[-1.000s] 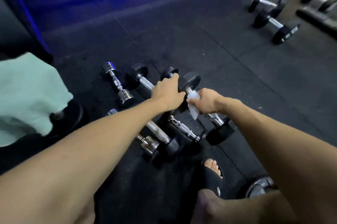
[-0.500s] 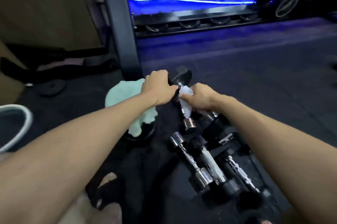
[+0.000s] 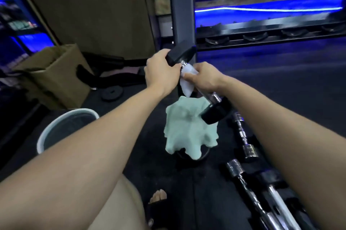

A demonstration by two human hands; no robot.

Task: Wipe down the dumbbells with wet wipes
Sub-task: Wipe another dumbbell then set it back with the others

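Black hex-headed dumbbell with a chrome handle (image 3: 215, 112) held tilted in the air above the dark rubber floor (image 3: 280, 84), its upper head gripped by the curled fingers of the left hand (image 3: 161, 72). White wet wipe (image 3: 187, 82) wrapped on the handle just below that head, pinched there by the right hand (image 3: 203, 77). Pale green crumpled cloth (image 3: 187, 132) underneath on the floor, beside chrome dumbbells (image 3: 247, 149) lying to the right.
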